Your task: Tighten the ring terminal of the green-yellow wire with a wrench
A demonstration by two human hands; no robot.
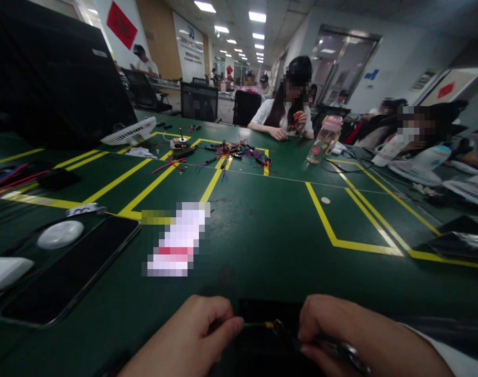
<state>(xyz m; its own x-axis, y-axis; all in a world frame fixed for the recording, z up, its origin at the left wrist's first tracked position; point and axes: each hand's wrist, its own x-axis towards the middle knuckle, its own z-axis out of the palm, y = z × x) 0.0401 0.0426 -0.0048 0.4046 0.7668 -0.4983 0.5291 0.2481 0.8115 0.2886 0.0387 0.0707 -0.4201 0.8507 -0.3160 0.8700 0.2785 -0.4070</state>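
Note:
At the bottom of the head view, my left hand (209, 324) pinches a thin green wire (257, 325) between thumb and forefinger. The wire points right and carries a small yellow end piece (269, 324). My right hand (333, 322) is closed around a shiny metal plier-like tool (351, 356), mostly hidden by the palm. Its dark tip (277, 327) is at the yellow piece; whether it grips the piece I cannot tell. Beneath both hands lies a black flat surface (258, 306), whose kind is unclear.
The green table (262, 235) bears yellow tape lines. A phone (74, 272) and white mouse (60, 234) lie left, near a blurred paper strip (184, 230). Farther off are a wire pile (242, 152), a bottle (325, 139) and a seated person (286, 104) handling something small.

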